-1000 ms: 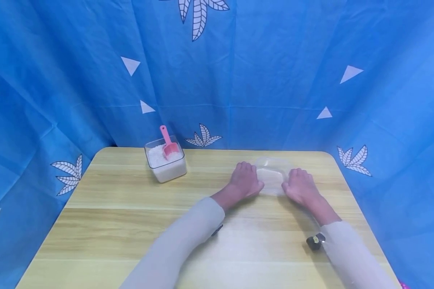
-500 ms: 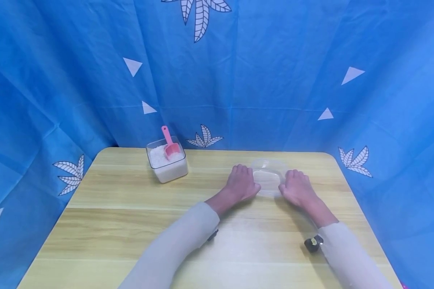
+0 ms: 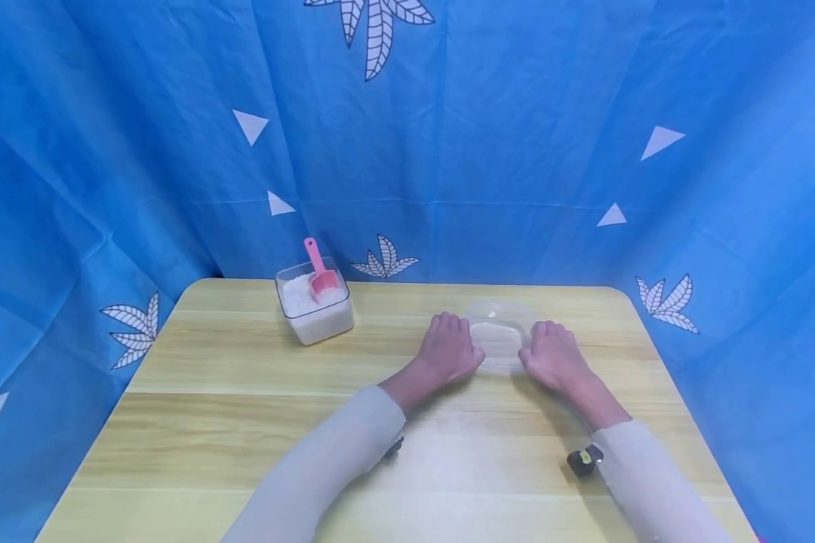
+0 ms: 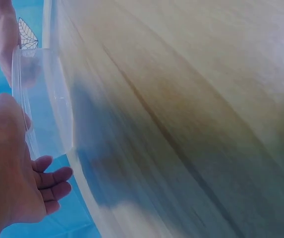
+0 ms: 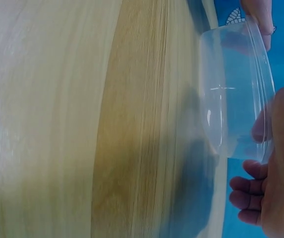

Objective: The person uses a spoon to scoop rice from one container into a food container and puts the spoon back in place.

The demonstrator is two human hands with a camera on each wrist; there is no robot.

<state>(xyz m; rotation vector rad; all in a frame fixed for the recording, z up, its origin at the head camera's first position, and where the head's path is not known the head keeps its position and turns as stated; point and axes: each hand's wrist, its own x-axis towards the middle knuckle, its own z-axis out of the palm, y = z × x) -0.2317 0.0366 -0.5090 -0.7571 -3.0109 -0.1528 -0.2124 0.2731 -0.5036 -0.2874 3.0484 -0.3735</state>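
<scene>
A clear plastic food container point(image 3: 497, 339) is held between both hands over the right part of the table. My left hand point(image 3: 445, 349) grips its left side, the thumb hooked over the rim and the fingers curled at the outer wall. On the opposite side my right hand point(image 3: 552, 354) grips the rim the same way. In the left wrist view the container point(image 4: 45, 104) shows see-through walls with nothing inside. The right wrist view has the container's base point(image 5: 206, 94) close over the tabletop, with the right thumb behind the clear wall.
At the back left of the wooden table point(image 3: 244, 422) stands a clear square tub point(image 3: 321, 323) of white powder or grains. A pink scoop point(image 3: 320, 271) leans in it, handle up. A blue patterned curtain point(image 3: 516, 151) hangs behind and along both sides.
Both hands have shifted slightly left and toward the near edge, bringing the container with them. The tub and scoop stay in place on the table.
</scene>
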